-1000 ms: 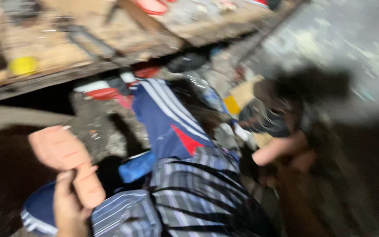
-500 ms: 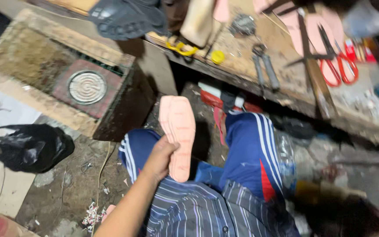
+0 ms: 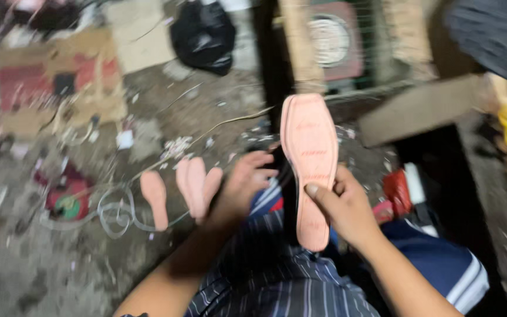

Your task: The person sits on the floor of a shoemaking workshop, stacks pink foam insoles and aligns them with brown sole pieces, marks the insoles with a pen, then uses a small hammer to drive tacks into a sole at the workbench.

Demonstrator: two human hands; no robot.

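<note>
My right hand (image 3: 340, 206) grips a long pink shoe sole (image 3: 309, 154) by its lower half and holds it upright over my lap. My left hand (image 3: 243, 183) reaches out to the left of it with fingers spread and nothing in them, just above the floor. Close to its fingertips lie two overlapping pink soles (image 3: 196, 185), with a third pink sole (image 3: 154, 199) further left. My striped shirt and blue trousers with white stripes (image 3: 441, 264) fill the bottom of the view.
The dirty floor is littered with scraps, a looped white cord (image 3: 115, 212), a red round object (image 3: 68, 199) and flattened cardboard (image 3: 60, 82). A black plastic bag (image 3: 203, 32) lies at the top. A wooden plank (image 3: 423, 108) and a round metal grille (image 3: 330, 38) are at upper right.
The view has swung left to the floor. The pink sole, earlier in my left hand, is now in my right hand, and my left hand has reached toward the soles on the floor.
</note>
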